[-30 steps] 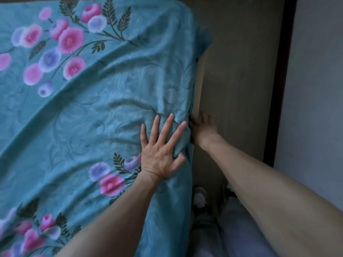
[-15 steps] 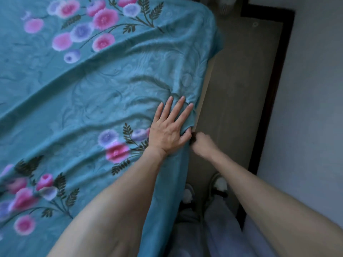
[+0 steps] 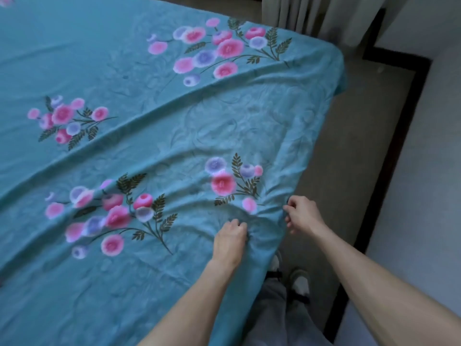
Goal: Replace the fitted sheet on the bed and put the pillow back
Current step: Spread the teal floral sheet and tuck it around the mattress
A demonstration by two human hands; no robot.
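**Two Hands Holding the Flowery Sheet**

We are looking down at a big teal sheet (image 3: pixel 149 83) with pink and purple flowers. It is lying spread over the bed and filling the picture from 6 o'clock round to 12 o'clock. Long wrinkles are running across it from 9 o'clock toward 2 o'clock.

Our left hand (image 3: pixel 230 238) is sitting on top of the sheet near 5 o'clock. Its fingers are curling tight and bunching up a bit of the cloth.

Our right hand (image 3: pixel 303 214) is just beside it, at the sheet's side edge. Its fingers are curling in and pinching that edge.

The floor (image 3: pixel 349 146) is showing at 3 o'clock, next to a dark strip along the wall. Pale curtains (image 3: pixel 324 16) are hanging at 1 o'clock. Our feet in slippers (image 3: pixel 300 283) are standing at 5 o'clock.
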